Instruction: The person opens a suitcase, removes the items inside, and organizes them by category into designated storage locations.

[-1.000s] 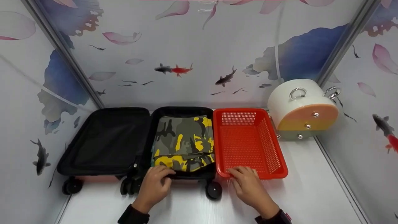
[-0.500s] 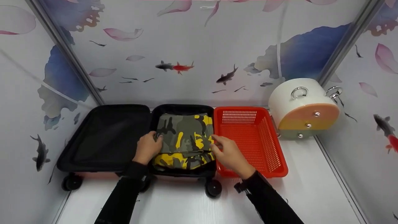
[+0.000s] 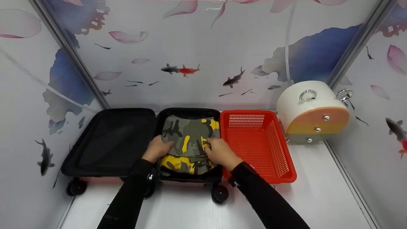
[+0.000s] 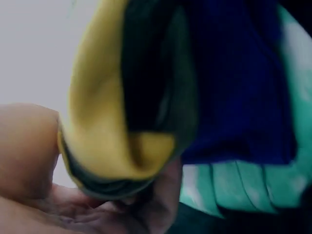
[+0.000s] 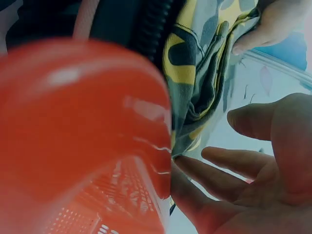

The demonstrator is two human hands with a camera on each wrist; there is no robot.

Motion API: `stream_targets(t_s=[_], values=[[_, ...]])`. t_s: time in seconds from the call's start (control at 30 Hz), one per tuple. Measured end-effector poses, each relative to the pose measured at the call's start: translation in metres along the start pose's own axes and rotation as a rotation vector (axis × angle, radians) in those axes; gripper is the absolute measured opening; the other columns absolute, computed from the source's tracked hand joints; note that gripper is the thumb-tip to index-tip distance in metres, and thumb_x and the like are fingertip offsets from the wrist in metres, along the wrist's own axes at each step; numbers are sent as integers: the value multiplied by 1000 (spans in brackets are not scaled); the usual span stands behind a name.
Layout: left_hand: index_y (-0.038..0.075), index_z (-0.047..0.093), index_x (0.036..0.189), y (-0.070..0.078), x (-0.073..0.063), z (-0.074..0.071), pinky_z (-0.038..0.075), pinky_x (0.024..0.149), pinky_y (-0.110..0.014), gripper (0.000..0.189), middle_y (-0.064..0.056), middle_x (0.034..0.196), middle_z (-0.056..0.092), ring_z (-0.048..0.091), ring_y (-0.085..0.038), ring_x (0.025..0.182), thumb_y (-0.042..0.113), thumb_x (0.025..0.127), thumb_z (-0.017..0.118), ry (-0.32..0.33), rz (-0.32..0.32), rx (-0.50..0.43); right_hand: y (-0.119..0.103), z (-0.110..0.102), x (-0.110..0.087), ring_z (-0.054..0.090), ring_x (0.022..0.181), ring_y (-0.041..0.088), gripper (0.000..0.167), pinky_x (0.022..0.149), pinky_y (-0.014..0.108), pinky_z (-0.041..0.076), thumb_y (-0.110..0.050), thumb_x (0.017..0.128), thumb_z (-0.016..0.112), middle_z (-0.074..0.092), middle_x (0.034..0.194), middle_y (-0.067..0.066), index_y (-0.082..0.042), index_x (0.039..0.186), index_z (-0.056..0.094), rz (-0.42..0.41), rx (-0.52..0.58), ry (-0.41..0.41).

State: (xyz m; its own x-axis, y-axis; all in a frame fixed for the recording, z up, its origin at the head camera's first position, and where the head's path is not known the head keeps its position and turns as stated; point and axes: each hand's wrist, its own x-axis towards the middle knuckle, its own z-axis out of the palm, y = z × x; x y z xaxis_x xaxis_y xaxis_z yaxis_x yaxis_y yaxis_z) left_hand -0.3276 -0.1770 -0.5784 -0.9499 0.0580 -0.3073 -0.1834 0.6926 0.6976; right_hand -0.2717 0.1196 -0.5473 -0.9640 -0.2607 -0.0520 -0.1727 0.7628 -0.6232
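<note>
A folded camouflage garment in grey, black and yellow lies in the right half of an open black-lined suitcase. My left hand holds its left edge; in the left wrist view, the folded yellow edge sits between thumb and curled fingers. Dark blue fabric and green-and-white fabric show beside it there. My right hand is at the garment's right side. In the right wrist view, its fingers reach out straight to the garment's edge, and the thumb stands apart.
A red perforated basket stands against the suitcase's right side. The other suitcase half lies open at the left, with black wheels along the front. A white round-topped drawer box stands at the back right, near the patterned walls.
Both hands have moved from the front rims of suitcase and basket up to the garment's sides, then inward over it. The left hand has taken hold of the garment's edge.
</note>
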Motion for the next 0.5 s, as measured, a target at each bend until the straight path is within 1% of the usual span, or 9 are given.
stream_targets(t_s=[0.03, 0.1, 0.23, 0.27, 0.3, 0.33, 0.4, 0.43, 0.5], values=[[-8, 35, 166, 8, -9, -2, 55, 112, -54, 73, -36, 162, 48, 59, -48, 141, 35, 113, 58, 9, 13, -16, 1, 0, 1, 69, 133, 37, 48, 110, 52, 58, -22, 112, 62, 67, 150, 27, 4, 153, 62, 6, 1, 5], [-10, 15, 172, 27, -29, -7, 38, 129, -62, 79, -36, 177, 25, 35, -52, 162, 29, 114, 53, 23, 29, -43, 1, 0, 2, 69, 133, 37, 48, 110, 52, 58, -21, 112, 62, 68, 149, 27, 5, 152, 62, 19, -2, 18], [-4, 13, 175, 38, -35, -12, 33, 133, -61, 81, -31, 181, 20, 30, -49, 166, 29, 112, 52, 71, 88, -83, 3, 0, 2, 66, 139, 41, 48, 117, 56, 54, -20, 111, 64, 67, 149, 29, 8, 151, 62, 24, -24, 56], [-3, 14, 175, 42, -38, -13, 35, 132, -60, 81, -30, 181, 21, 34, -47, 164, 29, 112, 53, 85, 106, -88, 4, 0, 2, 65, 140, 42, 49, 118, 56, 53, -20, 111, 64, 66, 150, 29, 8, 151, 61, 27, -28, 59], [-3, 15, 175, 46, -41, -15, 42, 126, -59, 80, -30, 180, 24, 47, -47, 155, 29, 112, 54, 102, 127, -88, 4, -1, 1, 65, 141, 42, 49, 118, 56, 53, -20, 111, 64, 65, 151, 29, 8, 151, 61, 29, -31, 60], [-2, 17, 175, 50, -44, -17, 50, 116, -57, 80, -32, 174, 36, 61, -44, 139, 29, 112, 55, 116, 145, -90, 4, -1, 1, 64, 141, 43, 50, 118, 56, 53, -21, 111, 63, 65, 151, 30, 8, 152, 60, 26, -34, 62], [-2, 22, 174, 60, -51, -20, 57, 91, -48, 77, -32, 149, 61, 70, -34, 95, 28, 112, 56, 152, 189, -93, 4, -2, 1, 63, 143, 44, 51, 118, 56, 53, -22, 112, 62, 63, 153, 30, 8, 153, 60, 26, -31, 57], [-1, 29, 172, 64, -55, -21, 55, 79, -43, 73, -28, 127, 69, 64, -27, 75, 28, 112, 57, 170, 217, -96, 4, -3, 1, 63, 143, 44, 51, 118, 56, 53, -23, 112, 62, 63, 153, 30, 8, 153, 59, 27, -26, 57], [-1, 45, 161, 75, -62, -24, 45, 61, -37, 58, -14, 86, 62, 41, -19, 53, 26, 111, 58, 195, 282, -126, 3, -5, 1, 63, 142, 44, 52, 117, 56, 54, -25, 113, 61, 63, 153, 31, 8, 153, 59, 30, -15, 61]])
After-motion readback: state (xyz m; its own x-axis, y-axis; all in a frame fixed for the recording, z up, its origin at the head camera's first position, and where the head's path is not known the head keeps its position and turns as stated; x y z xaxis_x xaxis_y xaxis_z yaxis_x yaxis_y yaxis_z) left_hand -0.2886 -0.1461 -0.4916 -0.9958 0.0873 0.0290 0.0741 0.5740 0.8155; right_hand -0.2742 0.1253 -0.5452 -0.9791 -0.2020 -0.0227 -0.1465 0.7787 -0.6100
